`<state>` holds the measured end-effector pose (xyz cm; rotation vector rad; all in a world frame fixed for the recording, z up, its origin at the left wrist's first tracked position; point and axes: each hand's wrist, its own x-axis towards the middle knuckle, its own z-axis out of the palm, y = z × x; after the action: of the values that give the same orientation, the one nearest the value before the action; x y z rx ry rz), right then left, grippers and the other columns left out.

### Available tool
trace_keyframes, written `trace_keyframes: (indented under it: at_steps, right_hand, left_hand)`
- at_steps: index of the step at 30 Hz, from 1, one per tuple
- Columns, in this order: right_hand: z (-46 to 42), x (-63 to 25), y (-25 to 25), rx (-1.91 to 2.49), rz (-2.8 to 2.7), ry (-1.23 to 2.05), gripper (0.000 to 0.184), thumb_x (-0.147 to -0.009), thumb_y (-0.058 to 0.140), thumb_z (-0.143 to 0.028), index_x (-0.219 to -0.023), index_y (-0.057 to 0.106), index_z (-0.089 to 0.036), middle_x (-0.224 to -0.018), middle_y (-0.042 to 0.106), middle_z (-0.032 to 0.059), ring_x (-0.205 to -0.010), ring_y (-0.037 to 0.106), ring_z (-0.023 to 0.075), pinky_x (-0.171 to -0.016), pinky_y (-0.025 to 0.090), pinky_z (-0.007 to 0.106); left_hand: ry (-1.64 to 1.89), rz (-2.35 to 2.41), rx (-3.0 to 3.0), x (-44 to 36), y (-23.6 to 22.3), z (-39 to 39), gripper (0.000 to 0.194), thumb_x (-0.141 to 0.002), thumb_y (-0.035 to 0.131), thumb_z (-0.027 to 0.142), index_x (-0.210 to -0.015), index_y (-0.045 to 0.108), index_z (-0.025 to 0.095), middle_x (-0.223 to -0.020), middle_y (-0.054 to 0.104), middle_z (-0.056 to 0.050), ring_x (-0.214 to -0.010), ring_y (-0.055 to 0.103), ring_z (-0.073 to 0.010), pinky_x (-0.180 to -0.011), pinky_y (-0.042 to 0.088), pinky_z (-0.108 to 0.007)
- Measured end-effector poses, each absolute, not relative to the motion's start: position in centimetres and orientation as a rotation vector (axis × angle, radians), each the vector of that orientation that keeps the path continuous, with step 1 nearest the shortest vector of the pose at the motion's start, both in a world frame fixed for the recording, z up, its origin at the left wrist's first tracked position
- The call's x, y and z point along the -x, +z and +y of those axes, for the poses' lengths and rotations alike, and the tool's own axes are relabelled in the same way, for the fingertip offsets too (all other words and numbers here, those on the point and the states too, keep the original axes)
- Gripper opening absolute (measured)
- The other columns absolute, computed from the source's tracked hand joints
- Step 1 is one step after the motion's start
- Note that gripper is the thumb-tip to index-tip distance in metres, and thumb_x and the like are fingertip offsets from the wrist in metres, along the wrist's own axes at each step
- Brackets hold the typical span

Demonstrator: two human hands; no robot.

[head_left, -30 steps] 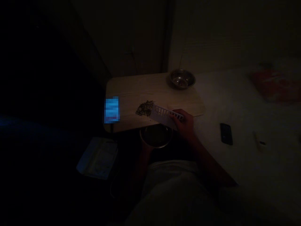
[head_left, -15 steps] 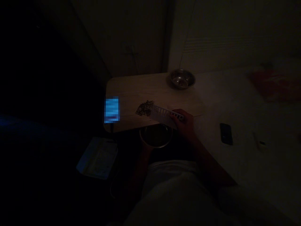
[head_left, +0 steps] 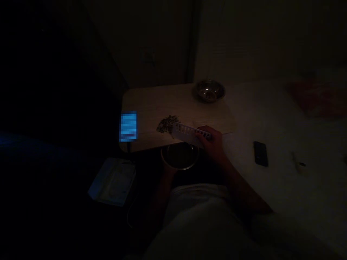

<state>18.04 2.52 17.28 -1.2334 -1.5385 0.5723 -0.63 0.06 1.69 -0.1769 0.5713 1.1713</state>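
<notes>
In dim light, my right hand [head_left: 213, 140] grips a flat, pale piece with a row of slots [head_left: 185, 134] over the front part of a wooden-topped table [head_left: 149, 101]. Its far end touches or overlaps a small heap of dark loose bits [head_left: 166, 124]; their kind is too dark to tell. Just below the table's front edge, my left hand [head_left: 170, 168] holds a round metal bowl [head_left: 180, 157] by its near side. Most of the left fingers are hidden under the bowl. The inside of the bowl looks dark.
A second metal bowl [head_left: 210, 91] stands at the table's back right. A bright blurred screen [head_left: 128, 125] is at the left end. A dark phone [head_left: 260, 154] lies on the pale surface at right, near a small light object [head_left: 300, 167]. A pale box-like item [head_left: 114, 182] sits lower left.
The slotted piece and my right hand have shifted very slightly left. The bowl in my left hand has stayed in place. The picture is a little darker.
</notes>
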Motion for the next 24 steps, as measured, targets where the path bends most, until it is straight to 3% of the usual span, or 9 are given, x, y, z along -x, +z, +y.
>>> trace_keyframes:
  at_steps: [14,24]
  right_hand:
    - [2.0,-18.8,17.1,1.193,-1.493,0.788,0.020,-0.078,0.080,-0.042,-0.082,0.078,-0.023,-0.080,0.077,0.0017,-0.071,0.068,0.0193,-0.066,0.054,0.032]
    - [2.1,-19.5,16.5,1.250,-1.400,0.728,0.020,-0.080,0.078,-0.042,-0.085,0.074,-0.022,-0.080,0.074,-0.0002,-0.070,0.065,0.0165,-0.065,0.051,0.029]
  left_hand:
    - [1.219,0.533,0.103,0.6,1.5,-0.2,0.065,-0.094,0.047,0.062,-0.151,0.054,0.032,-0.158,0.054,-0.004,-0.159,0.027,-0.0338,-0.128,0.023,-0.062]
    - [1.201,0.577,0.159,0.1,2.1,0.0,0.068,-0.095,0.043,0.063,-0.151,0.052,0.026,-0.157,0.054,-0.006,-0.157,0.032,-0.0322,-0.128,0.026,-0.059]
